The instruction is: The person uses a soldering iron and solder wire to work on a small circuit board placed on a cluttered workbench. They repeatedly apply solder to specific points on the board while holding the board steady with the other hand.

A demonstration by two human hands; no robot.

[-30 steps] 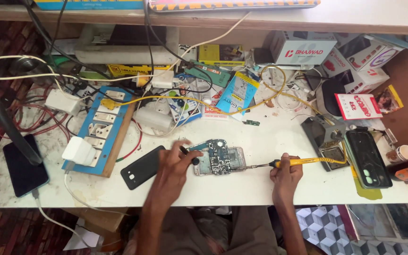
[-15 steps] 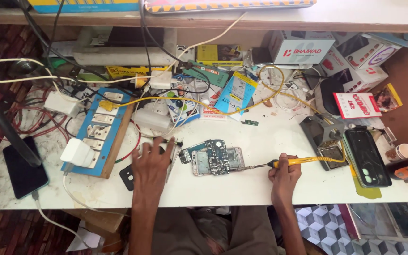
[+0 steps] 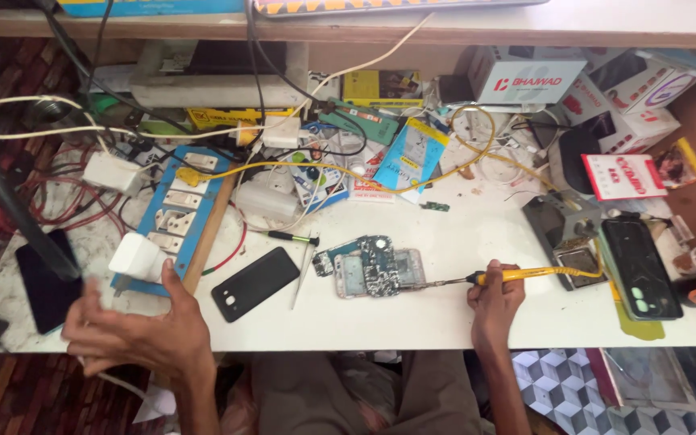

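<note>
My right hand (image 3: 495, 300) grips a yellow-handled soldering iron (image 3: 525, 275), its thin tip pointing left at the edge of an opened phone circuit board (image 3: 372, 267) lying on the white table (image 3: 445, 318). My left hand (image 3: 134, 330) hovers over the table's near left edge with fingers spread and nothing in it, close to a white plug adapter (image 3: 137, 258) and a blue switch board (image 3: 177, 211). A black phone back cover (image 3: 255, 283) lies between my left hand and the circuit board. A small black screwdriver with a green tip (image 3: 293, 238) rests just above it.
A black phone (image 3: 640, 268) and a soldering iron stand (image 3: 565, 229) sit at the right. Boxes, packets, yellow and white cables crowd the back of the table. A dark phone (image 3: 44, 281) lies at the far left beside tangled red wires.
My left hand has left the circuit board and moved left and toward me, uncovering the black back cover. My right hand and the soldering iron have stayed in place.
</note>
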